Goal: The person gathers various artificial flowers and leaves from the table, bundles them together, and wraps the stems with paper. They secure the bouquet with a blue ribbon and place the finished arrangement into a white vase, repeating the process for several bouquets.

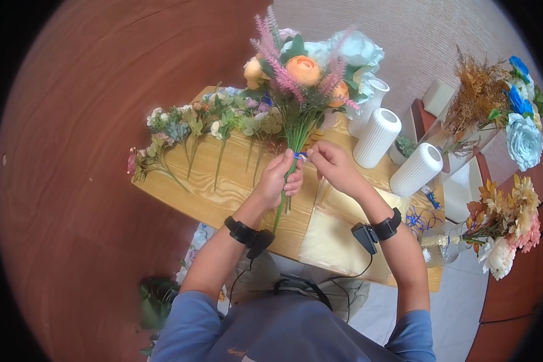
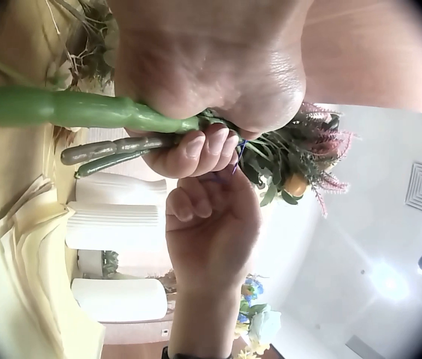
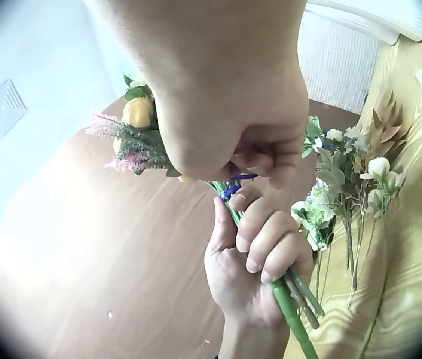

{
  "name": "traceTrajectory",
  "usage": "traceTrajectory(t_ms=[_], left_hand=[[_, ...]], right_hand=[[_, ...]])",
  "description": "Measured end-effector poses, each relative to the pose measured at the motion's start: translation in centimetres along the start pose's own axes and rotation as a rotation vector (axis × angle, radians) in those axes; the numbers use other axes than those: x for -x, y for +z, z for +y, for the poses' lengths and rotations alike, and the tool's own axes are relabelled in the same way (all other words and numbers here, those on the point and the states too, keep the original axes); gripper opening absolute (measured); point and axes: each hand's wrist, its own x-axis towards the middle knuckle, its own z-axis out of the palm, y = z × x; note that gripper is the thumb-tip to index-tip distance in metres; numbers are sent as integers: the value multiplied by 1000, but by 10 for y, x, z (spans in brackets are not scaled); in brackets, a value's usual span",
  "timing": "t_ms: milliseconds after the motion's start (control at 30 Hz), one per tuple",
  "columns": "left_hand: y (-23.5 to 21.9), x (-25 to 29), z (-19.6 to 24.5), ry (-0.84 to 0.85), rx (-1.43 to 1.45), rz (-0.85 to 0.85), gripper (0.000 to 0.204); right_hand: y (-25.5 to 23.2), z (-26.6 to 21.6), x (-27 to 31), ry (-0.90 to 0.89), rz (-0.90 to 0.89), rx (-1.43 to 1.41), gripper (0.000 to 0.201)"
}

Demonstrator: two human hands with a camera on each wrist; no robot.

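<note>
My left hand (image 1: 277, 178) grips the green stems (image 1: 297, 134) of a bouquet held upright, with orange blooms (image 1: 303, 70), pink sprigs and pale blue flowers above. A blue tie (image 1: 299, 155) circles the stems just above that hand. My right hand (image 1: 335, 166) pinches the tie's end beside the stems. In the left wrist view the thick green stem (image 2: 84, 109) and thinner ones stick out below the left fingers. The right wrist view shows the blue tie (image 3: 231, 187) between both hands, partly hidden by the right fingers.
Loose flower sprigs (image 1: 222, 140) lie on the wooden table (image 1: 223, 208) at left. White ribbed vases (image 1: 378, 138) and a small potted plant (image 1: 402, 148) stand at right. Cream wrapping sheets (image 1: 332, 238) lie near the front edge, with blue ties (image 1: 421, 222) beside them. More bouquets (image 1: 505, 241) are far right.
</note>
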Motion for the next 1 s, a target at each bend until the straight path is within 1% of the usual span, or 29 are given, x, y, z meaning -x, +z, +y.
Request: traceTrajectory(t_ms=[67, 200, 267, 300, 367, 400, 467, 500, 567, 600, 667, 800, 867, 900, 967, 1000], left_hand=[[-2, 0, -2, 4, -10, -6, 36], [-5, -1, -4, 3, -50, 22, 36], [-5, -1, -4, 3, -56, 33, 37], [-5, -1, -4, 1, -50, 46, 37], [-3, -2, -2, 6, -44, 58, 37], [-2, -3, -1, 3, -43, 65, 37], [-1, -4, -1, 1, -44, 71, 37], [0, -6, -1, 8, -40, 59, 37], [0, -7, -2, 15, -36, 46, 37], [1, -7, -3, 17, -40, 55, 37], [1, -7, -3, 16, -43, 63, 37], [0, -8, -4, 41, -43, 49, 36], [0, -9, -4, 50, -41, 40, 35], [0, -9, -5, 58, -69, 45, 34], [-1, -9, -7, 64, -95, 50, 34], [-1, -9, -8, 56, -106, 45, 34]], right_hand=[[-1, 8, -1, -161, 105, 222, 25], [-1, 12, -1, -119, 90, 154, 25], [0, 7, 2, -12, 73, -112, 25], [2, 9, 2, -12, 70, -111, 25], [5, 11, -1, -69, 124, -301, 21], [5, 9, -1, -71, 121, -299, 21], [6, 5, 0, 103, 49, -624, 17], [7, 0, 1, 101, 50, -622, 17], [10, -8, 2, 184, 82, -917, 16], [12, -6, 0, 184, 82, -916, 16], [14, -1, -3, 168, 71, -1043, 17], [12, -7, -3, 141, 75, -972, 19], [9, -7, -4, 156, 31, -833, 19], [9, -8, -5, 155, 30, -832, 19], [8, -8, -5, 185, 19, -674, 21], [7, -7, -5, 185, 20, -673, 21]])
